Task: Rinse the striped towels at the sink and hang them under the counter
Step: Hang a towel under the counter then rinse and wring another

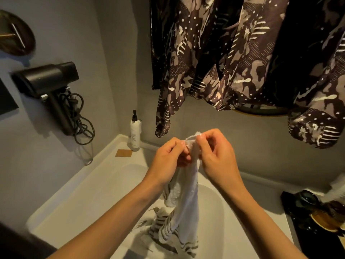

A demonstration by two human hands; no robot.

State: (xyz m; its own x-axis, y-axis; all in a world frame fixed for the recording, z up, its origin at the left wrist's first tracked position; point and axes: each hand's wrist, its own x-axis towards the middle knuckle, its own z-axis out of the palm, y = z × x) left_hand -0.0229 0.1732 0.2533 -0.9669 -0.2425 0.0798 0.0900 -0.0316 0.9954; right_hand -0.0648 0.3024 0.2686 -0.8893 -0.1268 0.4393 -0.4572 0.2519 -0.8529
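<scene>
Now both hands [194,152] pinch striped towel [183,195] top, apparently over sink [93,193].

Bathroom: sink [78,186], wall-hung hairdryer [46,81]

Striped towel held up over the white sink

The striped towel [183,195] is white with dark stripes, looks wet, and hangs bunched and twisted; its top edge is pinched between the left hand [170,157] and right hand [216,156], its lower end trailing into the sink [104,186] basin.
</scene>
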